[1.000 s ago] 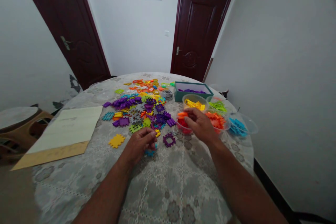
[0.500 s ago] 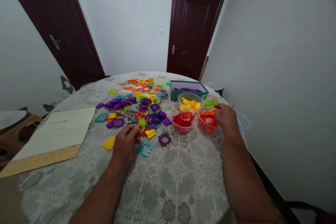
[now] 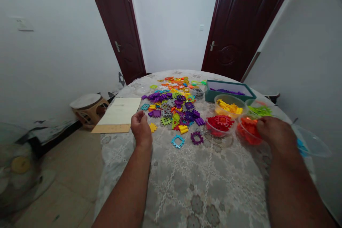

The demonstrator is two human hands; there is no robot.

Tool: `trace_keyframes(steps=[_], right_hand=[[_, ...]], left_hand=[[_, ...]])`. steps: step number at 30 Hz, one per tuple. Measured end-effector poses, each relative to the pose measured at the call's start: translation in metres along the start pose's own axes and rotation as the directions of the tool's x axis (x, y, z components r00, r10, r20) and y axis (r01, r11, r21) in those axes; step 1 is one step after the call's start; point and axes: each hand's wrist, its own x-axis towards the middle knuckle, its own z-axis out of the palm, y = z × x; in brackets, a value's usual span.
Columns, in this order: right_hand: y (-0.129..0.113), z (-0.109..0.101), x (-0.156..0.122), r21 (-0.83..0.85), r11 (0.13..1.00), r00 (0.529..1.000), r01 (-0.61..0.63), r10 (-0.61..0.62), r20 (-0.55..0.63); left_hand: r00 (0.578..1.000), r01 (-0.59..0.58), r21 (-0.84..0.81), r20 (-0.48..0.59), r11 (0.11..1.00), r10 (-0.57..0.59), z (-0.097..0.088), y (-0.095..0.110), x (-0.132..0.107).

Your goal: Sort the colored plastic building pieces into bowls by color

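Note:
My left hand (image 3: 140, 128) hovers over the table's left side with its fingers curled together. Whatever it may hold is hidden. Just right of it lies a yellow gear-shaped plastic piece (image 3: 153, 127). My right hand (image 3: 278, 133), slightly blurred, is closed at the right side of a clear bowl of orange pieces (image 3: 249, 131); its fingertips are partly hidden. Left of that bowl is a clear bowl of red pieces (image 3: 219, 126). A light blue square frame piece (image 3: 177, 141) and a purple one (image 3: 197, 138) lie between the hands.
A mixed pile of coloured plastic pieces (image 3: 173, 107) spreads over the table's middle. Behind the bowls stands a green box (image 3: 229, 91) of purple pieces. Bowls of yellow (image 3: 229, 107) and green pieces (image 3: 260, 109) flank it. Paper sheets (image 3: 120, 112) lie at left.
The view has turned left. My left hand has shifted left, away from the pile and beside the yellow gear piece. My right hand remains by the orange bowl, now at its right side.

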Motion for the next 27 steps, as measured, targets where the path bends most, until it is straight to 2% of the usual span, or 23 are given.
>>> trace_keyframes(steps=[3, 4, 6, 8, 10, 12, 14, 16, 18, 21, 24, 27], right_hand=[[-0.016, -0.009, -0.002, -0.192, 0.981, 0.998, 0.010, -0.021, -0.056], [-0.027, -0.014, -0.003, -0.186, 0.982, 0.994, 0.038, -0.056, -0.093], [-0.055, -0.022, -0.007, -0.083, 0.988, 0.976, 0.131, -0.144, -0.166], [-0.086, -0.027, -0.016, 0.087, 0.963, 0.956, 0.257, -0.240, -0.169], [-0.117, -0.025, -0.031, 0.256, 0.893, 0.928, 0.370, -0.369, -0.054], [-0.144, -0.018, -0.051, 0.361, 0.818, 0.848, 0.449, -0.517, 0.115], [-0.166, -0.011, -0.073, 0.373, 0.780, 0.762, 0.502, -0.603, 0.236], [-0.183, -0.007, -0.091, 0.322, 0.779, 0.716, 0.538, -0.624, 0.314], [-0.194, -0.008, -0.102, 0.255, 0.795, 0.699, 0.550, -0.606, 0.381], [-0.198, -0.014, -0.101, 0.173, 0.826, 0.694, 0.536, -0.548, 0.467], [-0.193, -0.016, -0.091, 0.126, 0.858, 0.721, 0.497, -0.490, 0.490], [-0.190, -0.014, -0.086, 0.136, 0.867, 0.731, 0.479, -0.480, 0.485]], left_hand=[[0.997, 0.006, 0.166, 0.072, 0.986, -0.018, -0.006, -0.005, 0.008], [0.993, -0.013, 0.249, 0.119, 0.968, -0.017, -0.008, -0.006, 0.008], [0.973, -0.105, 0.399, 0.232, 0.911, 0.010, -0.009, -0.008, 0.006], [0.929, -0.239, 0.484, 0.365, 0.842, 0.054, -0.008, -0.010, -0.002], [0.873, -0.365, 0.527, 0.481, 0.768, 0.084, -0.006, -0.013, -0.013], [0.819, -0.476, 0.556, 0.563, 0.681, 0.112, -0.003, -0.016, -0.026], [0.769, -0.565, 0.555, 0.622, 0.610, 0.146, 0.000, -0.020, -0.039], [0.718, -0.630, 0.525, 0.674, 0.572, 0.172, 0.003, -0.022, -0.050], [0.677, -0.675, 0.490, 0.709, 0.551, 0.199, 0.004, -0.024, -0.057], [0.639, -0.719, 0.457, 0.731, 0.524, 0.239, 0.005, -0.025, -0.062], [0.627, -0.735, 0.470, 0.745, 0.489, 0.226, 0.005, -0.023, -0.065], [0.614, -0.742, 0.499, 0.774, 0.447, 0.156, 0.005, -0.019, -0.071]])
